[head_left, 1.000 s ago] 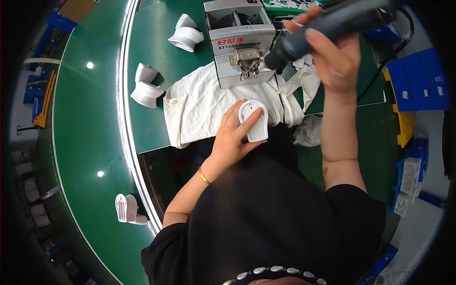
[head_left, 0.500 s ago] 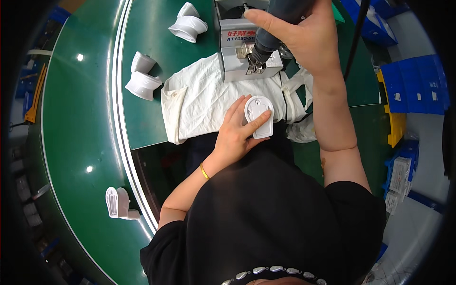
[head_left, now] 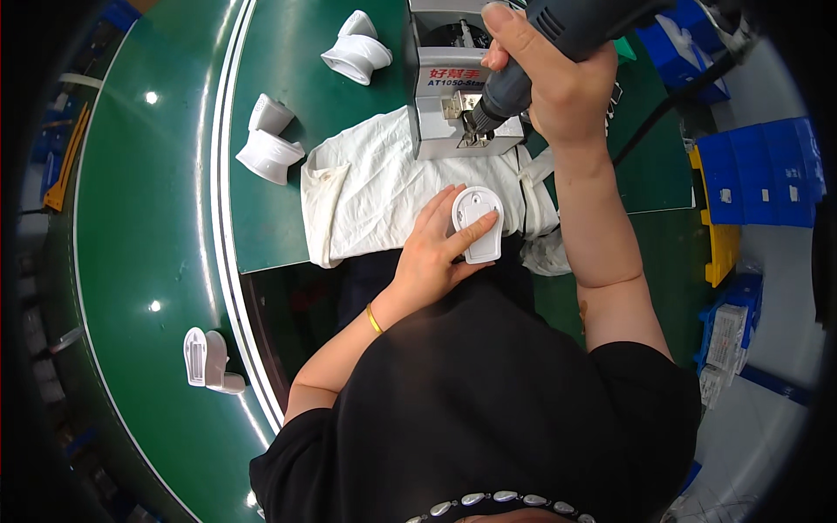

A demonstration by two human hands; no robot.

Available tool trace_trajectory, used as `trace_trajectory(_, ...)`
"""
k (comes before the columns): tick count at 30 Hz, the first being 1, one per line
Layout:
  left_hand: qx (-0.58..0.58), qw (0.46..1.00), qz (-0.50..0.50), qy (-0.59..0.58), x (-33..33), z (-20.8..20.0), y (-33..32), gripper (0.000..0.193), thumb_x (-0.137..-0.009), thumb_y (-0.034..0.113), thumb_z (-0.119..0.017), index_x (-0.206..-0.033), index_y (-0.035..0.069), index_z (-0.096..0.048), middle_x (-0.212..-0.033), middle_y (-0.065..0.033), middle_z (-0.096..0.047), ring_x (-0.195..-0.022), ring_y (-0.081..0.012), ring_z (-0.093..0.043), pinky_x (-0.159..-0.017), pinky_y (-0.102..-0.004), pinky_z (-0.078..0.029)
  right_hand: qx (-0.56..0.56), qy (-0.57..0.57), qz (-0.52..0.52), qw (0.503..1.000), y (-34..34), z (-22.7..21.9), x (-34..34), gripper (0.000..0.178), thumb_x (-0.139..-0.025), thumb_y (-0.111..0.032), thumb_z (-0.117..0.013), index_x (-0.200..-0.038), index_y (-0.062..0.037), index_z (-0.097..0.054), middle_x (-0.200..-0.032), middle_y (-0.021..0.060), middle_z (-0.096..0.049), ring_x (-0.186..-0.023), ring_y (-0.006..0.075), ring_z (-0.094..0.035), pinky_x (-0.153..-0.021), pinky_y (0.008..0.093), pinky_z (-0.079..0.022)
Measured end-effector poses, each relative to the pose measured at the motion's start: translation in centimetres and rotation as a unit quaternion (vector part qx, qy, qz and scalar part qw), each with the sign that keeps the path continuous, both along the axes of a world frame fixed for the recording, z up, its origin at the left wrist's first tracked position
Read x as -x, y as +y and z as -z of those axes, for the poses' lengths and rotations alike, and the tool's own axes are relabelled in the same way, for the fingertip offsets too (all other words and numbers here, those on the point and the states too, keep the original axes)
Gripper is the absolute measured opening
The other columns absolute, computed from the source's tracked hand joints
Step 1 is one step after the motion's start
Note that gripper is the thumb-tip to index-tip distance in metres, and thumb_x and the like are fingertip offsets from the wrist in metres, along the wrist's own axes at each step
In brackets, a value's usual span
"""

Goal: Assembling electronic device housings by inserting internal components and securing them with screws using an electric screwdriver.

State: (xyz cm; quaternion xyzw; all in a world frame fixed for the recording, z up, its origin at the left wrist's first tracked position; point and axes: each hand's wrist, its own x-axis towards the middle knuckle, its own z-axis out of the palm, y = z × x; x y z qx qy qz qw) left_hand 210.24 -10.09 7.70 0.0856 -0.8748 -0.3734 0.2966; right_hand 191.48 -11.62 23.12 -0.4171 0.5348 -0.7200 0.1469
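Note:
My left hand point(head_left: 429, 250) is closed round a white plastic housing point(head_left: 478, 228), its thumb lying across the recessed face, above the near edge of a white cloth point(head_left: 375, 187). In my right hand point(head_left: 567, 87) is a dark grey electric screwdriver point(head_left: 575, 26), tilted so its nose points down and left. The tip reaches the front of a grey screw feeder point(head_left: 436, 113) at the small metal outlet. Whether a screw sits on the bit is too small to tell.
Two white plastic parts point(head_left: 356, 54) point(head_left: 268, 144) lie on the green mat to the left of the feeder. Another white part point(head_left: 209, 359) rests on the green belt point(head_left: 131, 261) beyond the metal rail. Blue bins point(head_left: 758, 166) stand at the right, and a black cable point(head_left: 671, 109) hangs there.
The electric screwdriver has swung from nearly upright to a stronger tilt, its tip still at the feeder's outlet. My left hand keeps its grip on the housing. The whole view has shifted slightly.

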Motion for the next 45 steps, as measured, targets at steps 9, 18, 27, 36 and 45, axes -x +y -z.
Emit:
trace_trajectory(9,-0.003,1.0,-0.003,0.001,0.2,0.4,-0.1,0.074,-0.058,0.012,-0.087,-0.128,0.021,-0.064,-0.137,-0.0233,-0.049,-0.126,-0.044,-0.047,-0.102,-0.0472,-0.045,0.072,-0.002,-0.174,0.982,3.9,1.2,-0.8,0.042,-0.09,0.004,-0.055,-0.128,0.0007,-0.04,-0.079,0.0089,-0.057,-0.062,0.0158,-0.056,-0.065,0.0374,-0.049)
trace_trajectory(18,-0.031,0.999,-0.016,-0.013,0.3,-0.1,-0.1,0.073,-0.059,0.011,-0.089,-0.127,0.023,-0.065,-0.137,-0.019,-0.049,-0.127,-0.0421,-0.047,-0.103,-0.0467,-0.043,0.035,0.031,-0.101,0.994,6.6,1.5,-2.5,0.035,-0.079,0.007,-0.069,-0.11,0.0069,-0.055,-0.088,0.0079,-0.062,-0.069,0.0082,-0.057,-0.065,0.0218,-0.047)
trace_trajectory(27,-0.018,1.0,-0.008,-0.012,0.4,-0.3,-0.3,0.07,-0.062,0.014,-0.085,-0.128,0.02,-0.063,-0.135,-0.02,-0.049,-0.127,-0.0429,-0.046,-0.103,-0.0471,-0.044,0.003,0.055,-0.123,0.991,6.9,1.4,-1.9,0.039,-0.084,0.001,-0.063,-0.12,0.0018,-0.047,-0.08,0.0084,-0.059,-0.066,0.0131,-0.057,-0.065,0.0302,-0.048)
trace_trajectory(36,-0.028,0.999,-0.009,-0.019,0.4,-0.3,-0.4,0.069,-0.062,0.014,-0.084,-0.128,0.02,-0.063,-0.137,-0.0193,-0.048,-0.127,-0.042,-0.046,-0.103,-0.0466,-0.044,-0.058,0.104,-0.132,0.984,6.7,1.4,-1.6,0.04,-0.088,-0.002,-0.056,-0.125,-0.0035,-0.04,-0.079,0.0095,-0.055,-0.065,0.0167,-0.055,-0.067,0.0389,-0.049)
trace_trajectory(45,-0.029,0.999,-0.01,-0.021,0.4,-0.2,-0.4,0.066,-0.064,0.014,-0.083,-0.127,0.019,-0.063,-0.137,-0.0199,-0.048,-0.127,-0.042,-0.046,-0.103,-0.0465,-0.044,0.031,-0.002,-0.12,0.992,5.8,2.7,-2.3,0.037,-0.08,0.006,-0.068,-0.112,0.0052,-0.051,-0.079,0.0078,-0.063,-0.067,0.0099,-0.059,-0.063,0.0233,-0.049)
